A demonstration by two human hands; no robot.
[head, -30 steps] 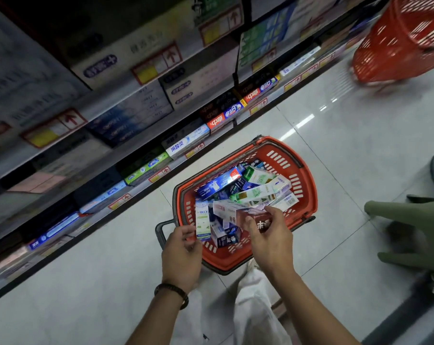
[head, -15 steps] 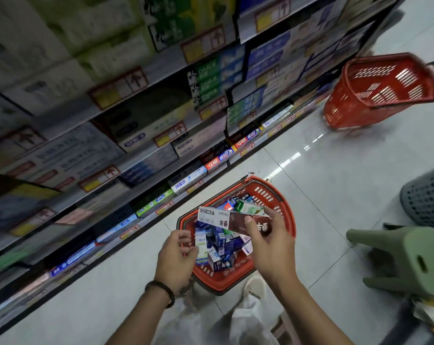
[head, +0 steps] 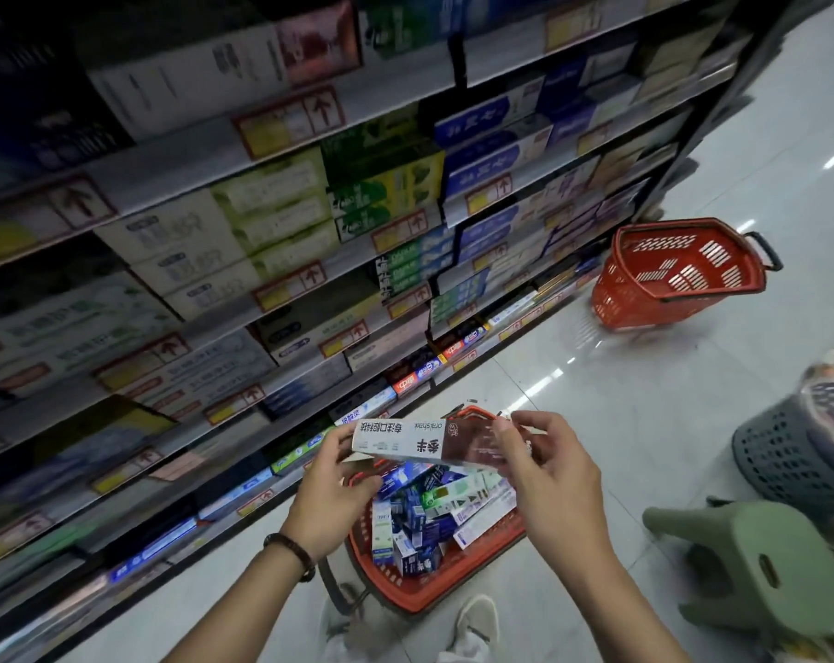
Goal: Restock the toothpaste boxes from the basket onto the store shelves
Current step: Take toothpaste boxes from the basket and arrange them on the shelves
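Several stocked shelves (head: 190, 170), glossy pale floor (head: 644, 409)

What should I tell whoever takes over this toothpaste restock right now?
Left hand holds the left end of a white-and-brown toothpaste box; right hand pinches its right end.
The box is held above the red basket on the floor, which holds many more boxes.
Done: one box out of the basket, not yet shelved.
Left: find its slot on the shelves, place it, then empty the basket.
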